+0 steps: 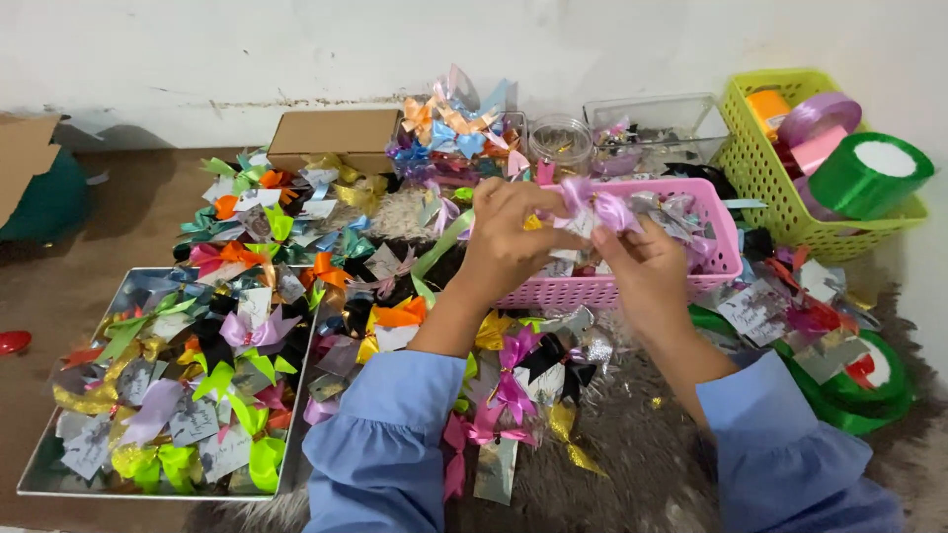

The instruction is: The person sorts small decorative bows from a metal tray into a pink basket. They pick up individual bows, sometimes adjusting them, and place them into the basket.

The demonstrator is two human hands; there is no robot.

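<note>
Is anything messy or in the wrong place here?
Yes. Ribbon bows lie spilled in a loose heap between the metal tray and the pink basket. Both hands hold a lilac bow.

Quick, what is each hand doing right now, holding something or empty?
Left hand: closed, fingers pinching the small lilac ribbon bow.
Right hand: closed, fingers gripping the same bow from below.

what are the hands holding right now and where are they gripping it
Both the left hand and the right hand pinch a small lilac ribbon bow, fingers around its middle, above the pink basket.
</note>
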